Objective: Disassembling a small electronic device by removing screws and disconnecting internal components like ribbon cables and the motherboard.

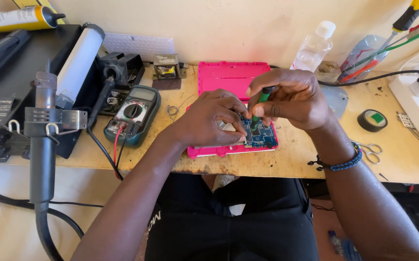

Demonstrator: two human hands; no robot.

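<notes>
— Head view: what do both hands have?

— I see my right hand (pixel 291 99) at the centre of the frame, fingers clamped on a green-handled screwdriver (pixel 260 105) held nearly upright, tip down on a blue circuit board (pixel 262 137). My left hand (pixel 214 121) sits just beside it, fingers together and pressed on the open pink device case (pixel 228 77).

— Where is that case?

— It lies at the centre of the wooden bench (pixel 291 159), its near edge close to the bench's front. A green multimeter (pixel 133 113) lies left of it, a clear bottle (pixel 313 48) stands at upper right, and a roll of black tape (pixel 372 120) with scissors (pixel 371 151) sits right of my wrist.
</notes>
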